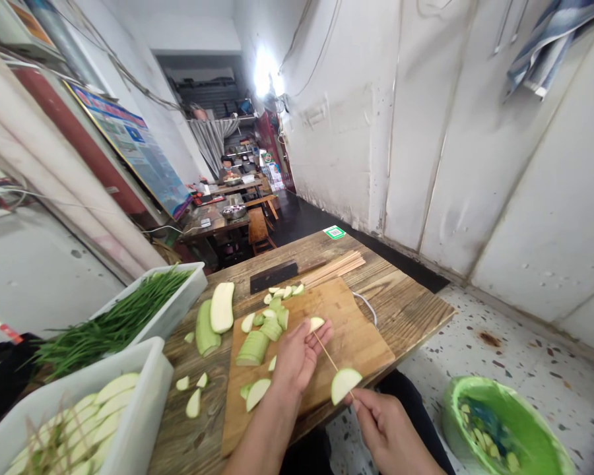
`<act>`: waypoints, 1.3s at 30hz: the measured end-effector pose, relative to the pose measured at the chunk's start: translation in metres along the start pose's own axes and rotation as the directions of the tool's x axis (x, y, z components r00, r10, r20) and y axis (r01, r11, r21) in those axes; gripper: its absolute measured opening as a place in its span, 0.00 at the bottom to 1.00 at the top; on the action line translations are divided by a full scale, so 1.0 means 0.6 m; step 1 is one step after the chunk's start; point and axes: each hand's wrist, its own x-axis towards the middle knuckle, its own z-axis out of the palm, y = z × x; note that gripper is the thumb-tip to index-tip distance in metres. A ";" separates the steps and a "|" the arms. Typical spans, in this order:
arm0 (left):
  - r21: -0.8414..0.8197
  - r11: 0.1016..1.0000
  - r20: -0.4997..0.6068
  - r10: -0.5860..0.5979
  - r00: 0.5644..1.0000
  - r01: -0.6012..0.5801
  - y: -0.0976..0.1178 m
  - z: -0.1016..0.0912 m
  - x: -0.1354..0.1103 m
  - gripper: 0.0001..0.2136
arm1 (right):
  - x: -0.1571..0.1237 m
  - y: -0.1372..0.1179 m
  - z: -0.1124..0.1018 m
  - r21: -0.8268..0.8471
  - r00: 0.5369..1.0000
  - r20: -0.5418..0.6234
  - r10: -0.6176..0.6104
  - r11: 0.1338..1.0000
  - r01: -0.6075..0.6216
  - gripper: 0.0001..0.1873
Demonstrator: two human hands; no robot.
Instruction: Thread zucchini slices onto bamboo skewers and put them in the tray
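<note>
No legible text or numbers.

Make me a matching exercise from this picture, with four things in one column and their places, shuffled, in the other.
Things
1. Thin wooden skewer
2. Black rectangular-bladed cleaver
3. Long, thin green stalks
4. Bright green plastic tub

Places
A. In a white plastic tray
B. On the speckled floor
C. Between the left hand and the right hand
D. On the brown wooden table, beyond the cutting board

Pairs: 1-C, 2-D, 3-A, 4-B
</note>
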 end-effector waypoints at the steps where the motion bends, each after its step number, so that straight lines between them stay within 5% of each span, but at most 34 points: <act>1: 0.000 1.000 -0.007 -0.004 1.000 0.004 -0.001 0.000 0.000 0.05 | 0.001 0.000 0.001 -0.002 1.000 -0.005 -0.006 1.000 0.006 0.14; 27: -0.014 1.000 -0.013 -0.017 1.000 0.016 -0.020 -0.001 -0.013 0.04 | 0.043 0.004 0.030 -0.081 0.991 -0.128 -0.048 0.996 0.038 0.15; 39: 0.182 0.983 0.162 -0.004 0.987 -0.026 -0.028 -0.031 -0.031 0.14 | 0.065 0.005 0.030 -0.137 0.984 -0.134 -0.113 0.986 0.095 0.15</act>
